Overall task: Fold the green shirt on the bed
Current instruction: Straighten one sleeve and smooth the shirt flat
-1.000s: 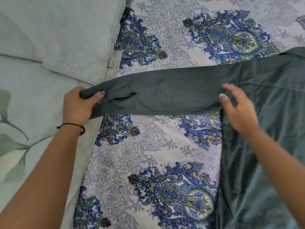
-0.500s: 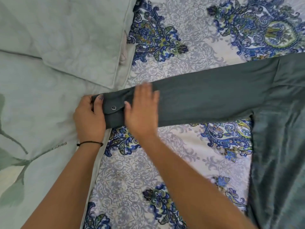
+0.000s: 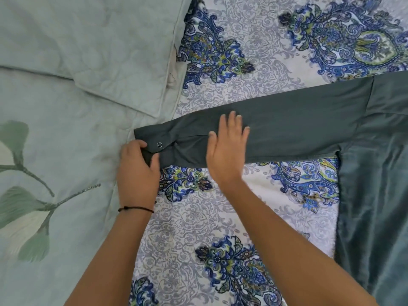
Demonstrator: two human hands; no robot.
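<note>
The shirt (image 3: 375,206), dark green, lies on the bed (image 3: 198,221), its body spread flat at the right edge of the view and running out of frame. One sleeve (image 3: 309,127) stretches leftward from the body across the patterned sheet, lying flat and slightly slanted, with its far end lower than the shoulder. The cuff (image 3: 152,135) lies at the sleeve's left end, just over the edge of a pale green quilt (image 3: 66,140), and a small round snap (image 3: 159,144) shows on it. The left hand (image 3: 138,171) holds the cuff's near corner, its grip closed on the cloth with the thumb on top and the fingers curled round the edge. The right hand (image 3: 227,151) lies palm down on the sleeve just beside the cuff, its grip wide, with straight fingers pressed flat on the cloth. A thin dark band (image 3: 135,209) circles the left wrist. The sheet is white with grey scrollwork and blue and green paisley shapes. The quilt, printed with large leaves, covers the left side, and a pillow (image 3: 99,40) of the same pale green rests on it at the upper left.
</note>
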